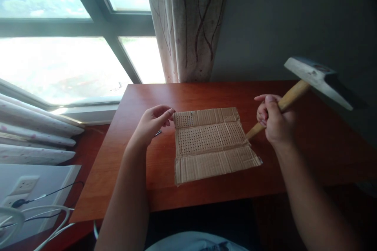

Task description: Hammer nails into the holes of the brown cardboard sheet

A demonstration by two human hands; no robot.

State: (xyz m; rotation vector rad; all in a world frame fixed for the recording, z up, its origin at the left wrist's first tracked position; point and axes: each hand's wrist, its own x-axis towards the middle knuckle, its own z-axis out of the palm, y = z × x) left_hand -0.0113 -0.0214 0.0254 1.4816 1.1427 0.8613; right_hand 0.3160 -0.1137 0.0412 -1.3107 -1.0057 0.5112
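A creased sheet of brown cardboard (212, 139) lies on the table, with rows of small punched holes across its middle panel and in its far left corner. At that corner, my left hand (154, 121) is closed, thumb and fingertips pinched at the cardboard's edge. Off the sheet's right side, my right hand (275, 117) grips the wooden handle of a hammer (313, 74). The metal head is raised up and to the right, above the table. The handle's lower end shows near the right edge of the cardboard.
The reddish-brown wooden table (123, 188) stands by a window (59, 62) and a patterned curtain (197, 27). A small dark, slim object (158, 133) lies beside my left wrist. At lower left, cables (55, 215) hang near a wall socket (26, 185).
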